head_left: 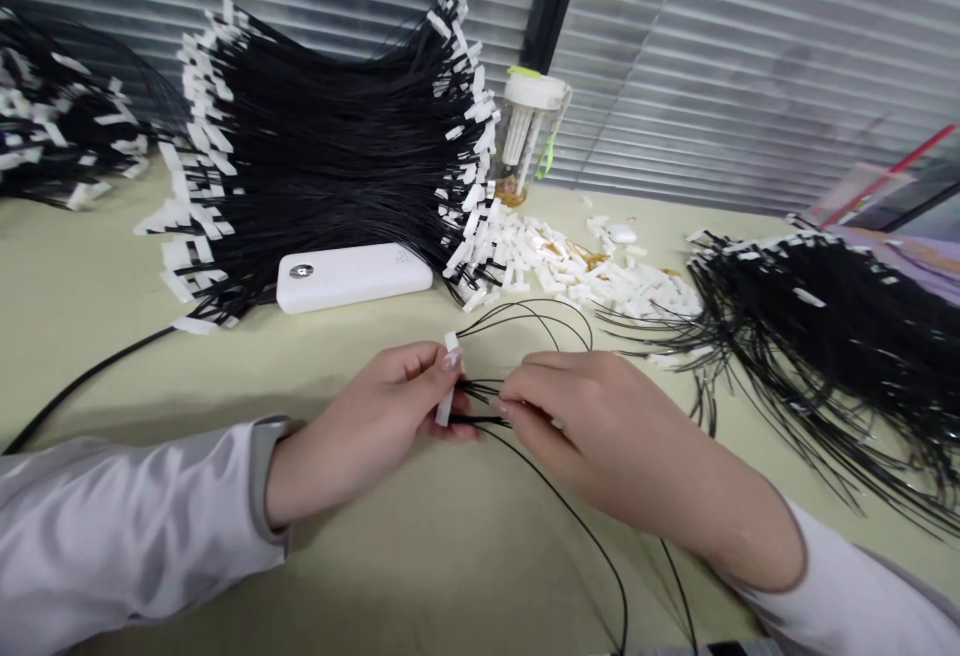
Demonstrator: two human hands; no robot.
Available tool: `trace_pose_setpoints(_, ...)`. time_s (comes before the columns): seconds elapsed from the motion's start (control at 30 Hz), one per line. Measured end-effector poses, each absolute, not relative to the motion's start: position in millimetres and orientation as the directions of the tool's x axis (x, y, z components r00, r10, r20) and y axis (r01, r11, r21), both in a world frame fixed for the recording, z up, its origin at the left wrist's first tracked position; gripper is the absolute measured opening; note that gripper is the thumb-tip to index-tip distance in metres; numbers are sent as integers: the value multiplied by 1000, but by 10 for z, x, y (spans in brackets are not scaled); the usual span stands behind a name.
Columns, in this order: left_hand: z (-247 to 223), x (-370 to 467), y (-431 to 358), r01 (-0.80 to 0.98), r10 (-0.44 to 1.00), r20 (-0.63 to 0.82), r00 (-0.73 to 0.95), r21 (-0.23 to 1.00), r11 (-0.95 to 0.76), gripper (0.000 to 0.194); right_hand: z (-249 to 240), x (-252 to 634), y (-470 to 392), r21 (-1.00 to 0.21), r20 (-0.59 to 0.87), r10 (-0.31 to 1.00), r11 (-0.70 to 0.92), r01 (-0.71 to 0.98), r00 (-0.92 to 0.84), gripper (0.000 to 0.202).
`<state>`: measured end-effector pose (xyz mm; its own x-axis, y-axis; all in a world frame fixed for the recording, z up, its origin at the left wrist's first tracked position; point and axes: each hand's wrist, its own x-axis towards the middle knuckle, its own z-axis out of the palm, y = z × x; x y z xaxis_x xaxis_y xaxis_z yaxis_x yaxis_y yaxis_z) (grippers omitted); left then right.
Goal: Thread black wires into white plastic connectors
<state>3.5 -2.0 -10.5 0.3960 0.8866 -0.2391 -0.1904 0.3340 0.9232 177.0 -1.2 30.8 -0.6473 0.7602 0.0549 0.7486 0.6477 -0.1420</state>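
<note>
Between the thumb and fingers of my left hand [382, 401] is a narrow white connector housing [445, 408], held roughly upright. Several thin black wires [480, 421] run from its right side. My right hand [585, 411] pinches these wires a short way right of the housing, fingertips closed together. Some wires loop up behind my right hand, and others hang down past it toward the front edge. The exact wire ends at the housing are partly hidden by my fingers.
Behind stands a big stack of black cables [337, 136] with white connectors. A white power bank [356, 276] lies before it. Loose white housings [570, 261] are heaped near a clear drinking bottle [529, 136]. Loose black wires [847, 326] pile at right; more cables [60, 126] sit at left.
</note>
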Motion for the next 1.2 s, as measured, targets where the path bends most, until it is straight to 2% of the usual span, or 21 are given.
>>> trace_pose_setpoints(0.17,-87,34,-27,-199,890,-248,384,918,342,23,296,1784,12,-207,113,779,625,752,-616,15)
trace_pose_setpoints(0.33,-89,30,-24,-202,887,-254,386,915,350,22,265,1797,16,-177,150,776,631,755,-613,9)
trace_pose_setpoints(0.43,-100,27,-18,-197,892,-256,373,917,346,23,215,1778,22,-112,136,749,662,741,-649,12)
trace_pose_setpoints(0.57,-102,28,-18,-185,894,-258,367,922,342,24,205,1778,30,74,144,726,670,739,-672,12)
trace_pose_setpoints(0.63,-96,32,-22,-186,899,-263,351,921,342,23,273,1836,32,138,202,736,632,763,-646,12)
trace_pose_setpoints(0.7,-84,35,-27,-178,902,-270,338,922,343,22,389,1937,37,134,324,757,557,820,-568,11)
trace_pose_setpoints(0.77,-68,38,-29,-157,900,-277,336,926,343,23,520,2052,52,19,486,774,455,890,-406,9)
trace_pose_setpoints(0.83,-53,40,-31,-135,897,-282,341,929,344,24,629,2146,77,-222,597,782,375,900,-179,9)
trace_pose_setpoints(0.9,-48,41,-33,-109,895,-285,343,934,340,25,692,2201,108,-488,621,783,366,793,20,17)
trace_pose_setpoints(0.97,-58,40,-35,-76,895,-282,346,942,326,26,711,2223,141,-676,612,779,427,600,136,19)
trace_pose_setpoints(1.07,-90,40,-38,-38,901,-267,343,954,297,26,687,2223,177,-780,606,761,513,359,231,14)
trace_pose_setpoints(1.13,-106,40,-41,-29,903,-255,345,959,281,26,653,2206,181,-819,557,800,484,309,222,15)
trace_pose_setpoints(1.2,-109,42,-46,-11,903,-247,352,963,268,26,607,2171,169,-857,452,887,402,323,94,26)
